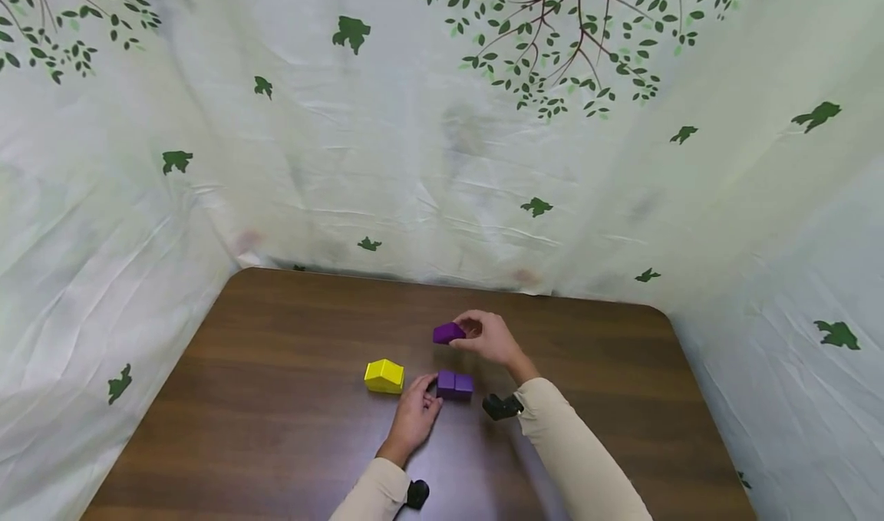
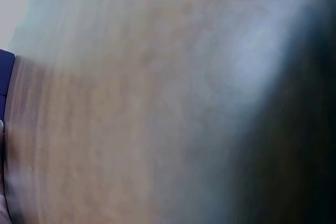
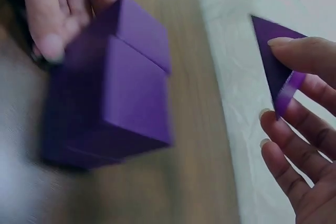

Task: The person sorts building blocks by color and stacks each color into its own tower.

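My right hand [image 1: 487,338] pinches a purple triangular prism [image 1: 447,333] between thumb and fingers, above the far middle of the table. In the right wrist view the prism [image 3: 269,51] shows its triangular end under the thumb. Nearer to me, purple blocks [image 1: 455,385] stand side by side with a seam between them. My left hand [image 1: 413,413] grips their left end, with curled fingers and the thumb at the near corner. The right wrist view shows these blocks [image 3: 137,87] up close. Only a dark purple edge [image 2: 5,72] shows in the left wrist view.
A yellow house-shaped block [image 1: 384,377] stands just left of my left hand. The brown wooden table [image 1: 290,444] ends at a pale cloth [image 1: 414,160] printed with leaves, which hangs behind and on both sides. Black wrist devices [image 1: 502,407] sit below both wrists.
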`<state>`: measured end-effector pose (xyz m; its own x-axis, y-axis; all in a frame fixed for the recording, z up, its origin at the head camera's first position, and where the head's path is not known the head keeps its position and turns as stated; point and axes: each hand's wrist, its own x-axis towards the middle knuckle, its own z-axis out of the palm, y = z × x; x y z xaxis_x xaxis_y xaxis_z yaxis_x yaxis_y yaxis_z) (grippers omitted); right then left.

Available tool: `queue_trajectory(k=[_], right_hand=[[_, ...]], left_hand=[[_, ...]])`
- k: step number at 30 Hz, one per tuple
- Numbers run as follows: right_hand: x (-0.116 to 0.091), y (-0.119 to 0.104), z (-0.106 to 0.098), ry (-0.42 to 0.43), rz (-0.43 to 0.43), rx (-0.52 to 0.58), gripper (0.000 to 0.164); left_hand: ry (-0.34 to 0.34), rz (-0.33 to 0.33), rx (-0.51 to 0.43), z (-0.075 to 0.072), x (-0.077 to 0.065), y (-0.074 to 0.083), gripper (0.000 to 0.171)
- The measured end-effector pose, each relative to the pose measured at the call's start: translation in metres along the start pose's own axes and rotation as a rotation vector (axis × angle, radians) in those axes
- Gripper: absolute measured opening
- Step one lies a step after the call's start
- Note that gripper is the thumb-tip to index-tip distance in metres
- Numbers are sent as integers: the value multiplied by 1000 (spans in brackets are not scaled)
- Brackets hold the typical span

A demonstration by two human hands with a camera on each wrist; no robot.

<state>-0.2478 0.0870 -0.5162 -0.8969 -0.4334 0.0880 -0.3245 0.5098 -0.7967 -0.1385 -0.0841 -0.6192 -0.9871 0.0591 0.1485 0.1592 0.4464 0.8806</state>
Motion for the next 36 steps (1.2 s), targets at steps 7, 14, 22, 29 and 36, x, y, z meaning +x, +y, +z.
queue_trajectory(k=[7,14,22,29,36], right_hand=[[-31,5,12,101,26,115,33],[-50,6,22,165,20,121,31],[-63,13,35,197,22,139,29],[-69,19,44,208,11,157,29],[-72,18,45,214,18,148,29]], left_hand=[[31,49,-21,0,0,2,38],[32,37,-10,1,3,0,38],[22,22,-8,1,2,3,39],[30,21,-4,1,3,3,40],[14,7,-6,1,3,4,41]])
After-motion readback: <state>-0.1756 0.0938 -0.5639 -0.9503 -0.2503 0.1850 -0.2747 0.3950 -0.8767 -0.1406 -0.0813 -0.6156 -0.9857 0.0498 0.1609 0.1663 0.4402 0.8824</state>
